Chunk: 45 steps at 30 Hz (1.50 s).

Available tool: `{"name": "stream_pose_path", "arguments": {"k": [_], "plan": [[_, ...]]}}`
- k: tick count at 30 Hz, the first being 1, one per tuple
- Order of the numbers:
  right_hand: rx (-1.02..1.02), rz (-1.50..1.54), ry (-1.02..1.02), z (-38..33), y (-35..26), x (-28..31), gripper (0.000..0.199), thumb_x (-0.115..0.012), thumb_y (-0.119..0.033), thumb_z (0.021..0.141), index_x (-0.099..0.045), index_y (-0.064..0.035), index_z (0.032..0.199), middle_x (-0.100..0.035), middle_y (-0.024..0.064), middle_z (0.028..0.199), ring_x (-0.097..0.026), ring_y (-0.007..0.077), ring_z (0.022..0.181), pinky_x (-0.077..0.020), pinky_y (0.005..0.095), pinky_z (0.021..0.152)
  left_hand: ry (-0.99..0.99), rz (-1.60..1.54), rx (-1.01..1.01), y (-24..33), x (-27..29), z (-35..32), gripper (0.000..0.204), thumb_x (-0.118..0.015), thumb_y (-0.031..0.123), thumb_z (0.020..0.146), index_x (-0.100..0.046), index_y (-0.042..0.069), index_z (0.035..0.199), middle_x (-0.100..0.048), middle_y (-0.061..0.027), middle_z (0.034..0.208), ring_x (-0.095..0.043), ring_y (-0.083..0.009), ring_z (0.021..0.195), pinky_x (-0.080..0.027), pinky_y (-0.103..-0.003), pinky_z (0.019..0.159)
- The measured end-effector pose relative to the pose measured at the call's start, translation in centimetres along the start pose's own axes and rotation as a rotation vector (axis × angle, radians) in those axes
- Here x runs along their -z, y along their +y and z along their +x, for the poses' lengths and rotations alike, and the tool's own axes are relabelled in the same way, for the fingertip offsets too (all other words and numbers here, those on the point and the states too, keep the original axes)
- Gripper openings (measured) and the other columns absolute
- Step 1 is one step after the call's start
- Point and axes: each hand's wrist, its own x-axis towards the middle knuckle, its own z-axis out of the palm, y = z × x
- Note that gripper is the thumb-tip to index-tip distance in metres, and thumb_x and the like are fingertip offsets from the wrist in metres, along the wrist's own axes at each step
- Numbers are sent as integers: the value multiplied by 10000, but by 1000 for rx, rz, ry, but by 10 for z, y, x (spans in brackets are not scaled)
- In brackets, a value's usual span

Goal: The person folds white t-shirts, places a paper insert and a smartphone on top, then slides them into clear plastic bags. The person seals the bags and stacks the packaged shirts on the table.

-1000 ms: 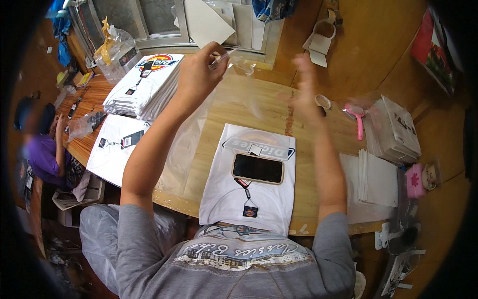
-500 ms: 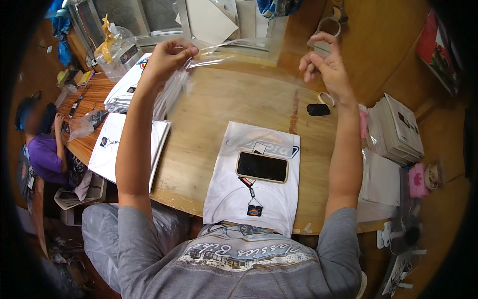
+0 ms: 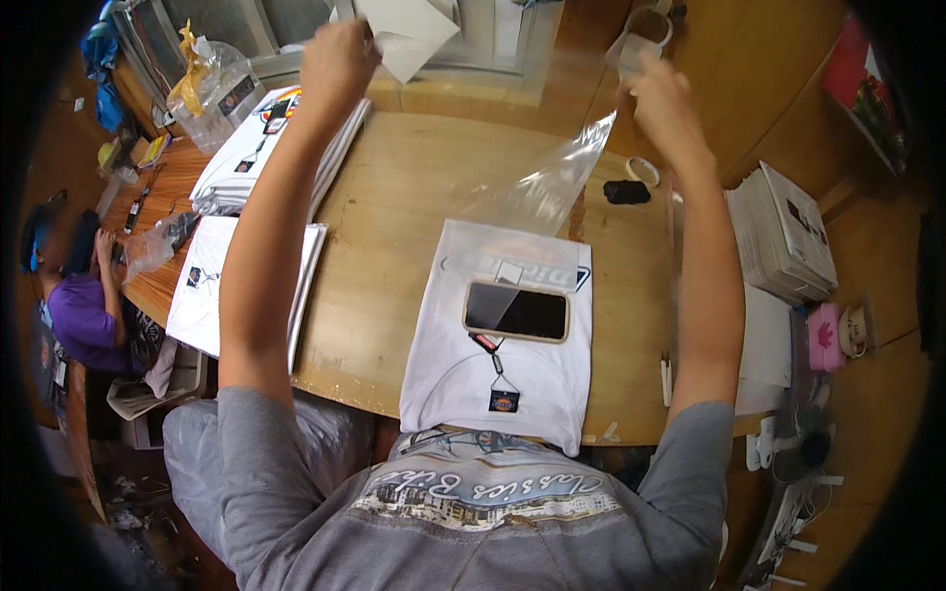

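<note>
A clear plastic bag (image 3: 560,179) hangs spread between my raised hands, its lower part over the far end of a folded white T-shirt (image 3: 443,360). My left hand (image 3: 340,61) is closed on one upper corner, and my right hand (image 3: 668,106) pinches the other side, slightly blurred. Lying flat near the table's front edge, the T-shirt has a dark hang tag (image 3: 504,398) on a cord. On top of the shirt rests a phone (image 3: 515,312) with a dark screen and pale case, touched by neither hand.
Folded white shirts are stacked on the left, a far pile (image 3: 232,175) and a nearer pile (image 3: 200,320). A tape roll (image 3: 643,171) and a small black object (image 3: 627,192) lie at the right, by a thick stack of packs (image 3: 778,231). A person in purple (image 3: 87,320) sits far left.
Both hands have risen and moved away from me. My right hand's fingers, apart before, are now closed on the bag, which is stretched between the hands with its lower part hanging down.
</note>
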Motion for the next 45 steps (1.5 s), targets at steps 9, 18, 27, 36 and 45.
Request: {"name": "stream_pose_path", "arguments": {"k": [9,18,27,36,45], "plan": [[-182,108,631,-90,16,-67,106,-560,-135,743,-626,-61,782,-587,98,721,-559,269,628,-453,355,589,295,-579,218,51,-76,-92,118,-591,15,694,-535,16,798,-582,-125,689,-575,-230,601,-434,-299,527],[-852,1130,-112,-219,42,-198,217,-519,26,753,-444,-22,951,-600,144,737,-593,188,630,-474,278,524,-510,-591,783,47,-193,-205,56,-590,26,660,-611,9,709,-582,-159,626,-574,-235,567,-436,-293,539],[-938,1274,-478,-228,68,-199,122,-524,49,743,-447,-37,784,-598,100,751,-555,125,607,-430,217,492,-693,-1079,933,19,-190,-216,115,-518,-88,675,-537,15,626,-556,-61,603,-510,-108,521,-447,-246,439],[-744,1173,-757,-253,58,-153,144,-507,78,700,-448,-49,732,-522,27,630,-519,101,571,-438,219,504,-877,-1118,842,28,-133,-235,159,-441,-109,629,-493,40,617,-483,-5,576,-453,-70,533,-376,-191,490],[-176,724,-676,-257,-59,-58,452,-704,-100,568,-472,-74,955,-457,141,1033,-442,280,995,-373,355,805,-900,-1333,893,44,-73,-248,59,-547,11,745,-497,42,746,-492,20,694,-458,-71,639,-391,-199,591]]}}
